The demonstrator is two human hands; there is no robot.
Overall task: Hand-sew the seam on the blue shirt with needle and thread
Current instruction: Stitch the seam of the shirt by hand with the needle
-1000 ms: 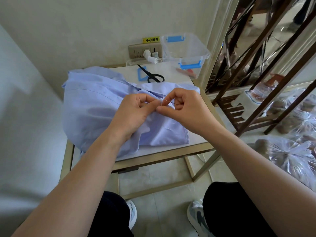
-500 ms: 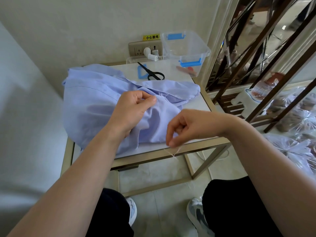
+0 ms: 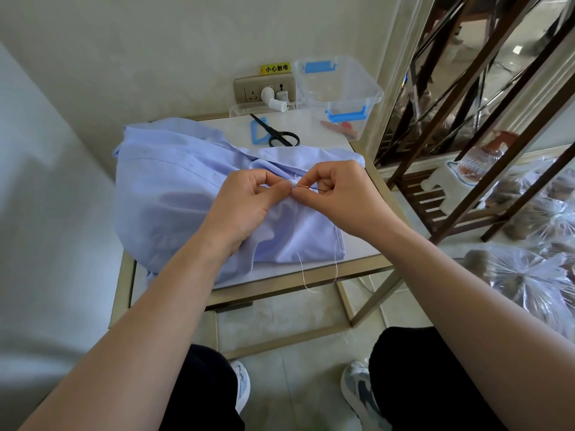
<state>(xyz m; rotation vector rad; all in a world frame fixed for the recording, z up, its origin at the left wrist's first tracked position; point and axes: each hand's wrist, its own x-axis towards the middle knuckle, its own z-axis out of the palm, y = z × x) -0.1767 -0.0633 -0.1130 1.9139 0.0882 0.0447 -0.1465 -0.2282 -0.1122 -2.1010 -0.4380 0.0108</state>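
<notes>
Soft pale-blue cotton shirt (image 3: 174,188) heaped on white stone-topped surface (image 3: 361,244). Left hand (image 3: 245,200): grip closed, pinching the seam fold. Right hand (image 3: 339,194): grip closed on thin steel needle (image 3: 306,188), tip at the fold. Pale thread (image 3: 336,265) dangles past the front edge. Cloth likely light, limp and prone to sliding; best held close beside the stitch.
</notes>
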